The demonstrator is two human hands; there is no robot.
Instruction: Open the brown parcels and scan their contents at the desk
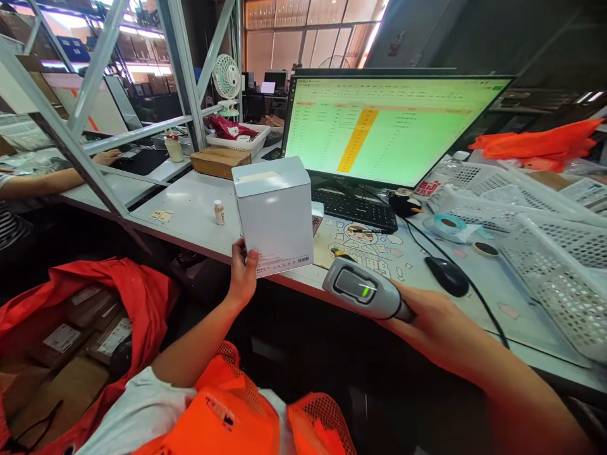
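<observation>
White carton (275, 227), seemingly light and stiff, is being held at the table (184, 205) edge, near side; left hand (243, 276) is gripping its lower left corner, probably soundest; right hand (434, 319) is gripping a scanner (346, 284).

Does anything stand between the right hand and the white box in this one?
Only the grey scanner, held in the right hand, sits between that hand and the white box; nothing else visible does.

The white box (275, 227) looks like smooth, glossy card, the scanner (363, 287) smooth plastic, the frame (181, 69) shiny metal.
</observation>
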